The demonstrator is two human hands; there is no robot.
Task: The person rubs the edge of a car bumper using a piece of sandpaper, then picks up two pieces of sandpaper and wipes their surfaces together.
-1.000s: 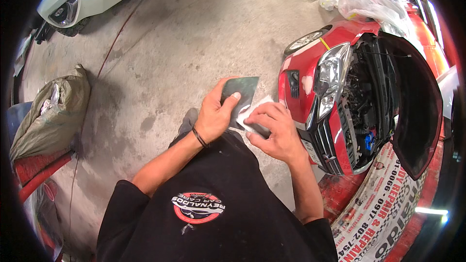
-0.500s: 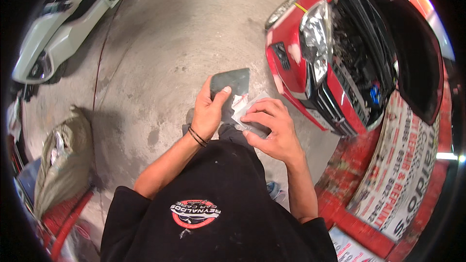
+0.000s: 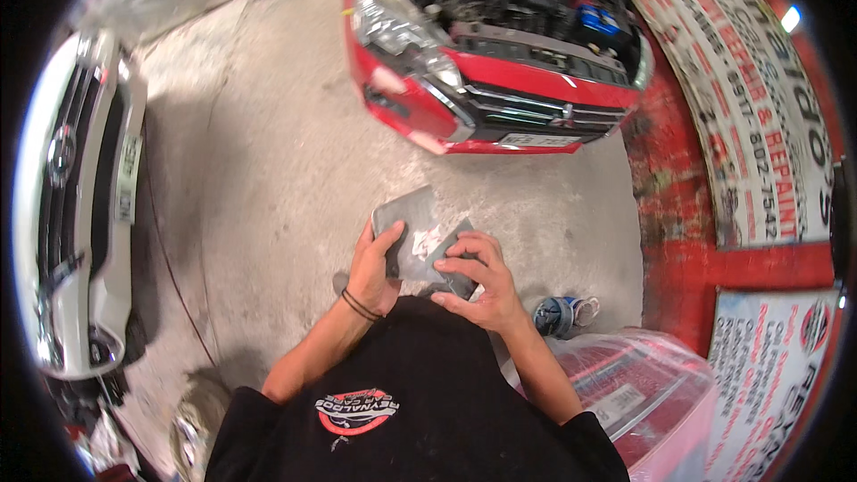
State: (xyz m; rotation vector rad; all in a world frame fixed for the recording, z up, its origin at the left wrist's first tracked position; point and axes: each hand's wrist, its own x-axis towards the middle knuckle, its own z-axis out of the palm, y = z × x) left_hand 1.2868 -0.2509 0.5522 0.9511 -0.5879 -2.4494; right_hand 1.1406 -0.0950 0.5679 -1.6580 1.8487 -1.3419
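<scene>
My left hand (image 3: 370,270) grips a flat grey mixing plate (image 3: 404,216) by its left edge, thumb on top. A smear of white, putty-like paste (image 3: 427,242) lies on the plate's right half. In my right hand (image 3: 486,281) is a dark grey flat spreader (image 3: 459,234), pinched between fingers and thumb. It slants over the plate's right side next to the paste; whether its edge touches the plate I cannot tell. Both hands are in front of my black shirt.
Ahead stands a red car (image 3: 536,89) with its engine bay open and pale patches on its bumper. A white car (image 3: 98,214) is at the left. Printed banners (image 3: 759,116) line the red wall at right. A plastic-covered pink panel (image 3: 661,393) and cans (image 3: 555,314) are near my right arm.
My view has turned to the right, so the red car now lies straight ahead. The spreader in my right hand has tilted to show more of its dark face over the plate.
</scene>
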